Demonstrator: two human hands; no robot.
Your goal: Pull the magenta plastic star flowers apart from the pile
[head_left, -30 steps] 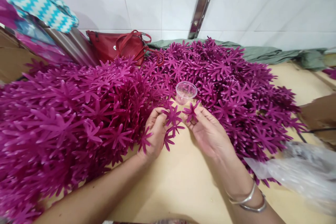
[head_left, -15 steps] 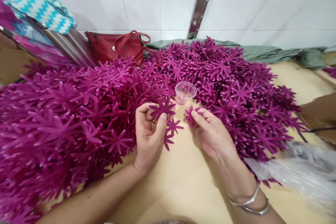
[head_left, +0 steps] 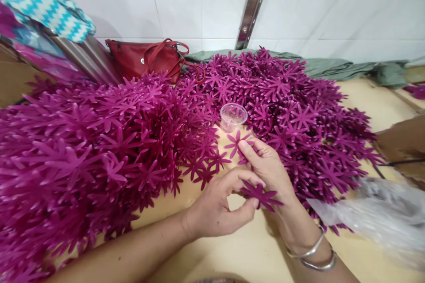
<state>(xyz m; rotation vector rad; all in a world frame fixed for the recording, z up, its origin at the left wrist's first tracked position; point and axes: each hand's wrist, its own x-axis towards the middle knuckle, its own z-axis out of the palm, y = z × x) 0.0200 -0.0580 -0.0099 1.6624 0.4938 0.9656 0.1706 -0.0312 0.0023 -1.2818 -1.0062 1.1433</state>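
Head view: left hand pinches a purple flower by its edge, right hand a second flower; likely light, pliant, best held near centre.

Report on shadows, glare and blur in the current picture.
Head view: soft shadow on the tabletop beside the right forearm; head view: bright glints on the bracelets; head view: the purple flower in the left hand looks fairly crisp, while the clear plastic at right looks smeary.

Flowers lie left and right of the cup, handbag behind.
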